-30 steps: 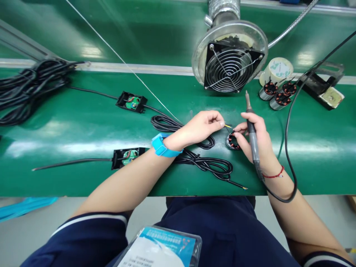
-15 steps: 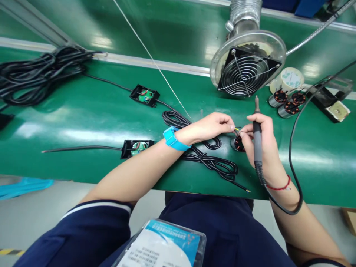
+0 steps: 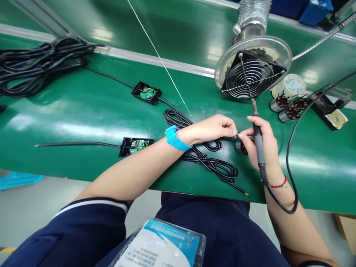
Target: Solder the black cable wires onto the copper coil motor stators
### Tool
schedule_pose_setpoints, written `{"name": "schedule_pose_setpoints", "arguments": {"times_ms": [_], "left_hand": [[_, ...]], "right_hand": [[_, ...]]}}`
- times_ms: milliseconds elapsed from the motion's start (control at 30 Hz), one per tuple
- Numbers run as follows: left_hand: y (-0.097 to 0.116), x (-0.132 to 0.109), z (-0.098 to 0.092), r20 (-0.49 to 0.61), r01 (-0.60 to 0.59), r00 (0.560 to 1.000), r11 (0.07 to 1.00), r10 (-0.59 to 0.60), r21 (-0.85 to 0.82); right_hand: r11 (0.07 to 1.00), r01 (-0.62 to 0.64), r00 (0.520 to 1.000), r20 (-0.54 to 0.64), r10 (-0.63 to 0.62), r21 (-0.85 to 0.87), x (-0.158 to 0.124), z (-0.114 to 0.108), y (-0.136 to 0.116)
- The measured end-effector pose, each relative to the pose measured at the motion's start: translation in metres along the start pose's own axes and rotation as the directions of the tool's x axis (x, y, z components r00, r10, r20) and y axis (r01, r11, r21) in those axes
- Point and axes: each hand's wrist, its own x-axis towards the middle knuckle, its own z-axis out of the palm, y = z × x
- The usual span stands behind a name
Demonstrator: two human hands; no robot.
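Observation:
My left hand (image 3: 218, 127) is closed in a pinch on a thin yellow wire (image 3: 238, 134), its wrist wearing a blue strap (image 3: 177, 138). Opposite it, the thumb and fingertips of my right hand (image 3: 265, 146) meet at the same wire. A soldering iron (image 3: 258, 142) with a grey-black handle also lies in my right hand, its tip pointing up and away from me. Just below the fingertips is a small motor coil part (image 3: 241, 147) with a silvery side, partly hidden by my right fingers. Bundled black cable (image 3: 214, 163) lies under and beside my left wrist.
A fume extractor fan (image 3: 250, 79) hangs beyond my hands. Several motor coil parts (image 3: 289, 114) and an iron stand (image 3: 328, 107) are at right. Two open black boxes with circuit boards (image 3: 146, 92) and a large cable coil (image 3: 39, 66) lie left.
The view has shifted slightly. Both hands stay together at the wire, with the coil part now showing more of its side. The iron's tip now appears against the fan's lower edge.

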Motion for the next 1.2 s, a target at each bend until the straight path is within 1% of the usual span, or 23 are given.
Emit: {"name": "schedule_pose_setpoints", "arguments": {"times_ms": [200,300,367,433,500,533,600,667,733,800,867,933,1000,1100,1200], "left_hand": [[0.0,0.0,-0.001,0.013,-0.001,1.0,1.0,0.001,0.016],[0.0,0.0,0.0,0.019,0.023,1.0,1.0,-0.023,0.013],[0.0,0.0,0.0,0.01,0.026,1.0,1.0,-0.026,0.012],[0.0,0.001,0.001,-0.006,0.025,1.0,1.0,-0.025,0.017],[0.001,0.0,0.002,-0.014,0.024,1.0,0.999,-0.024,0.023],[0.002,-0.001,0.002,-0.016,0.023,1.0,0.999,-0.022,0.027],[0.005,-0.003,0.002,-0.019,0.021,1.0,0.999,-0.021,0.038],[0.007,-0.005,0.001,-0.016,0.018,1.0,0.998,-0.017,0.068],[0.008,-0.006,0.0,0.014,0.006,1.0,0.992,-0.008,0.125],[0.006,-0.006,-0.001,0.071,-0.026,0.997,0.979,0.011,0.203],[0.004,-0.005,0.0,0.094,-0.062,0.995,0.96,0.037,0.272],[0.001,-0.004,0.001,0.03,-0.076,0.997,0.946,0.07,0.314],[0.0,-0.003,0.001,-0.076,-0.052,0.994,0.947,0.08,0.317],[-0.001,-0.002,0.001,-0.183,0.005,0.982,0.968,0.042,0.25],[-0.002,-0.001,0.0,-0.245,0.013,0.969,0.982,0.034,0.186]], "right_hand": [[0.996,-0.04,0.998,-0.05,0.044,0.075,-0.009,0.005,0.008],[0.996,-0.061,0.996,-0.062,0.065,0.072,-0.01,0.008,0.006],[0.997,-0.051,0.996,-0.064,0.055,0.066,-0.009,0.01,0.006],[0.999,-0.008,0.995,-0.1,0.012,0.038,-0.009,0.011,0.006],[0.999,0.041,0.99,-0.137,-0.044,-0.028,-0.01,0.01,0.006],[0.997,0.054,0.989,-0.132,-0.062,-0.064,-0.01,0.009,0.006],[0.993,0.046,0.995,-0.087,-0.056,-0.107,-0.01,0.008,0.005],[0.993,0.008,0.997,-0.071,-0.016,-0.115,-0.01,0.009,0.001],[0.993,-0.035,0.992,-0.124,0.021,-0.115,-0.01,0.013,-0.002],[0.992,-0.068,0.983,-0.18,0.048,-0.106,-0.009,0.018,-0.002],[0.994,-0.083,0.978,-0.196,0.067,-0.072,-0.009,0.023,0.0],[0.998,-0.061,0.981,-0.188,0.055,-0.025,-0.009,0.026,0.004],[1.0,-0.024,0.979,-0.204,0.02,-0.017,-0.009,0.026,0.007],[0.999,-0.006,0.973,-0.231,-0.004,-0.041,-0.01,0.025,0.009],[1.0,-0.004,0.982,-0.191,0.003,-0.009,-0.01,0.026,0.008]]}}
